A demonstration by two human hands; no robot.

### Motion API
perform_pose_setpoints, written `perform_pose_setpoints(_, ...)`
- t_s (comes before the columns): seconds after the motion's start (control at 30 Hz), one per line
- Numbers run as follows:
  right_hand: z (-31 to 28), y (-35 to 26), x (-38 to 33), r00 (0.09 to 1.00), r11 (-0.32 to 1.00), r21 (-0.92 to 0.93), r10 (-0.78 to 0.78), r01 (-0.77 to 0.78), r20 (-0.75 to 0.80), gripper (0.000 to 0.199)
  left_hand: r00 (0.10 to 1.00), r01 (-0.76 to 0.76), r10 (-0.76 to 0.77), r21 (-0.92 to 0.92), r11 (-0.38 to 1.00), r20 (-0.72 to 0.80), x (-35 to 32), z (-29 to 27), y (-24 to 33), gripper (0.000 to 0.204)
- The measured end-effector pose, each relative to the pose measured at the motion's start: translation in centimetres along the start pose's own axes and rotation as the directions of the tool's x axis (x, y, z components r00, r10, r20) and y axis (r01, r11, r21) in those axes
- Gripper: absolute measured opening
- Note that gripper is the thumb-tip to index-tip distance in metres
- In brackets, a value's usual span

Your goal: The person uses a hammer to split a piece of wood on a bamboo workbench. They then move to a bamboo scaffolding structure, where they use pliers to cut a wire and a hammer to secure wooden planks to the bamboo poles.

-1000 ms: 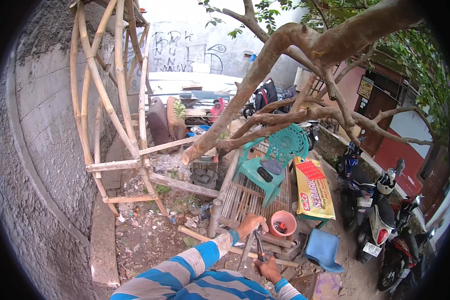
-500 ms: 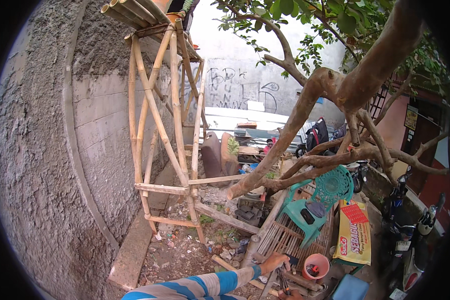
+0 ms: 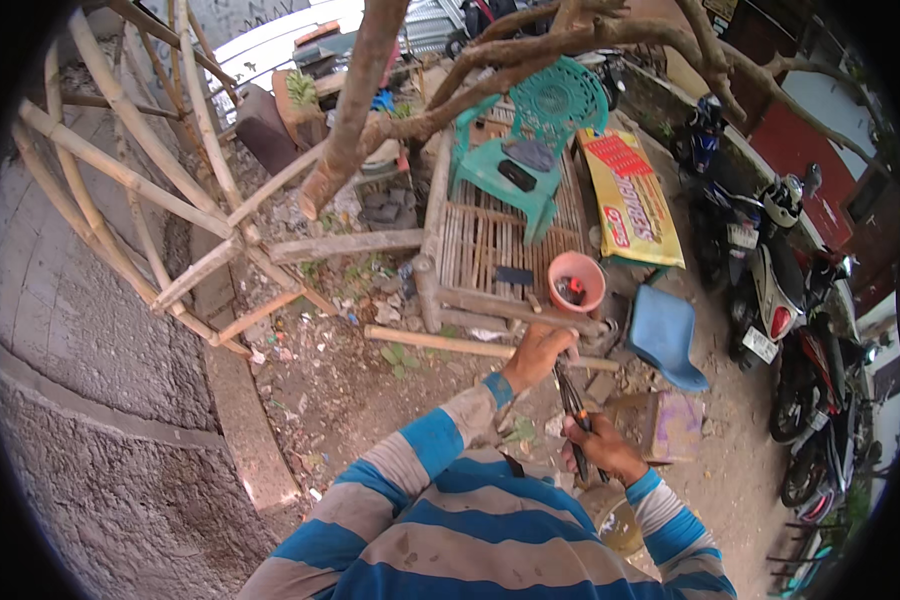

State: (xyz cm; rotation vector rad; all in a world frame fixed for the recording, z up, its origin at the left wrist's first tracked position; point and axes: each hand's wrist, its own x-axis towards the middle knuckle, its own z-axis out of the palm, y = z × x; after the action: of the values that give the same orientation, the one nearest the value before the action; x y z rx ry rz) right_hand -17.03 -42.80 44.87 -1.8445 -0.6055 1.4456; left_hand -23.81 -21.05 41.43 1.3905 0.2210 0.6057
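In front of my chest, my right hand [image 3: 607, 448] is closed round pliers [image 3: 578, 417] with dark handles and a touch of orange. My left hand [image 3: 538, 356] is up and to the left of it, fingers curled together. Thin dark strands, which look like wire, run from beside my left fingertips down to the pliers. What my left fingers grip is too small to make out. Just beyond my left hand stands a pink bucket [image 3: 576, 283] with small tools or parts inside, by the edge of a bamboo platform [image 3: 470, 240].
A green plastic chair [image 3: 515, 185] with a dark cap and a phone stands on the platform. A blue plastic seat [image 3: 662, 335] is right of the bucket. Bamboo scaffolding [image 3: 120, 175] rises at left, a tree branch [image 3: 350, 110] crosses ahead, and motorcycles [image 3: 770, 290] line the right.
My view has tilted down and swung right, so the scaffolding sits further left. Both hands and the pliers now show fully; before, my right hand was mostly below the edge.
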Motion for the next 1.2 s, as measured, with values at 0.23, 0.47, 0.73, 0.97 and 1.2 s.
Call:
perform_pose_setpoints(0.23, 1.4, 0.1, -2.9, 0.982, 0.975, -0.216, 0.005, -0.047, -0.191, 0.046, 0.988, 0.076, -0.041, -0.236, 0.969, 0.148, -0.5, 1.5, -0.2, 0.034)
perform_pose_setpoints(0.47, 2.0, -1.6, -1.8, 0.984, 0.994, -0.048, 0.092, -0.101, -0.154, 0.043, 0.969, 0.068, -0.036, -0.126, 0.990, 0.246, 1.2, 0.4, -0.6, 0.053)
perform_pose_setpoints(0.73, 1.4, -1.7, -0.4, 0.994, 0.992, -0.129, -0.004, -0.010, -0.108, 0.042, 0.973, 0.085, -0.052, -0.142, 0.986, 0.223, 1.0, -1.6, -0.2, 0.054)
perform_pose_setpoints(0.97, 0.1, -2.4, -0.2, 0.992, 0.943, -0.331, -0.006, -0.036, -0.124, 0.042, 0.981, 0.067, -0.035, -0.165, 0.984, 0.191, 1.7, -1.1, -0.8, 0.054)
perform_pose_setpoints(1.2, -1.6, -1.8, -1.0, 0.984, 0.922, -0.386, -0.052, -0.019, -0.172, 0.045, 0.969, 0.096, -0.052, -0.176, 0.980, 0.240, 2.4, 0.3, -0.9, 0.052)
